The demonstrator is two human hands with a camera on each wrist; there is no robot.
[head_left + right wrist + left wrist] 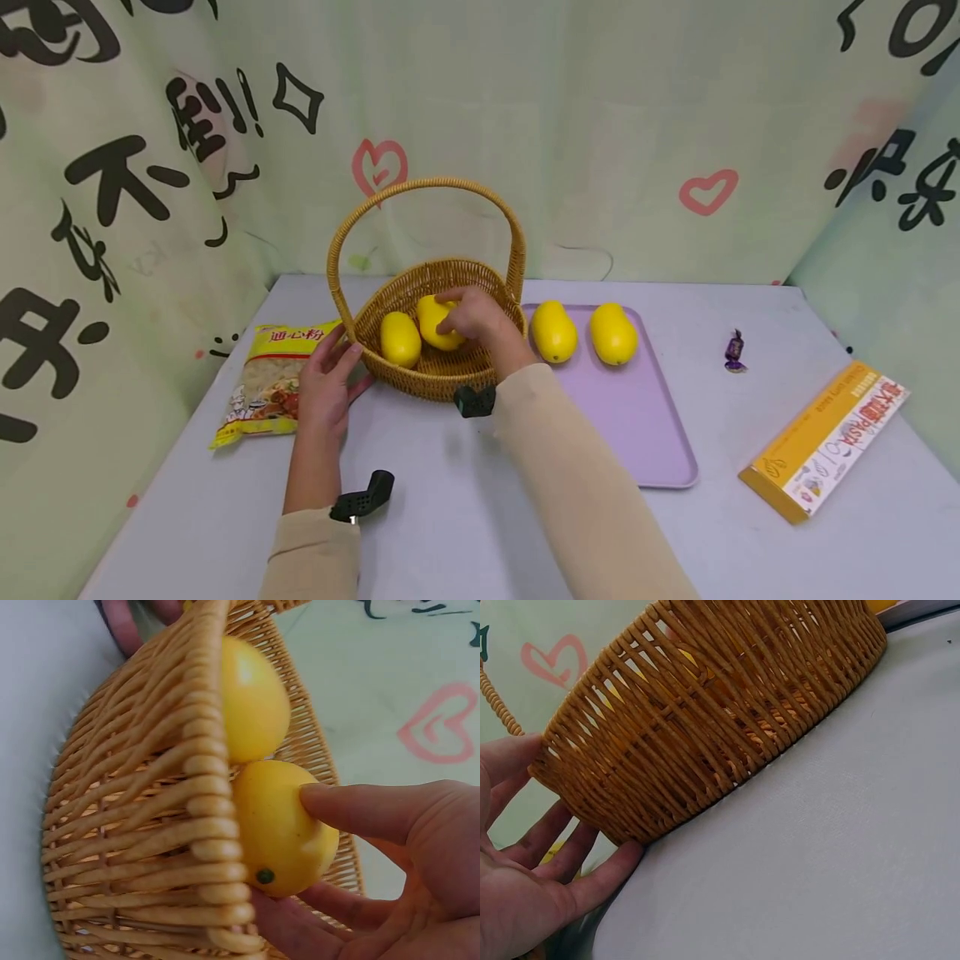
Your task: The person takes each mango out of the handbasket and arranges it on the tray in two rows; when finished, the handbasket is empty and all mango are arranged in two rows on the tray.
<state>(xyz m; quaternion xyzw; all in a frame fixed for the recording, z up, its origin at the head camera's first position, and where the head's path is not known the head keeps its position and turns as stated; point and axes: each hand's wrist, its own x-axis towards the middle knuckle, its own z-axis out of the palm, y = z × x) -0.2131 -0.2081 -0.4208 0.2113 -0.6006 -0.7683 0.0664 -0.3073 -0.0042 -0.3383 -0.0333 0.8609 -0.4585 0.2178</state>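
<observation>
A brown wicker basket (pixel 438 385) with a tall arched handle stands at the back of the table. Inside it are two yellow lemons; my right hand (pixel 480 321) reaches in and holds the right-hand lemon (pixel 281 829) between thumb and fingers. The other lemon (pixel 401 339) lies beside it, to the left, and touches it in the right wrist view. At the basket's left end, my left hand (pixel 327 379) grips the wickerwork, one fingertip at the rim and the thumb low by the base. Part of the held lemon is hidden by the right hand.
Right of the basket, a lilac tray (pixel 637 454) bears two more lemons (pixel 553 332). A yellow food packet (pixel 262 383) lies behind the left hand. Farther right are a small purple-wrapped candy (pixel 735 352) and an orange-and-white pasta box (pixel 825 442). A printed curtain (pixel 600 167) hangs behind the table.
</observation>
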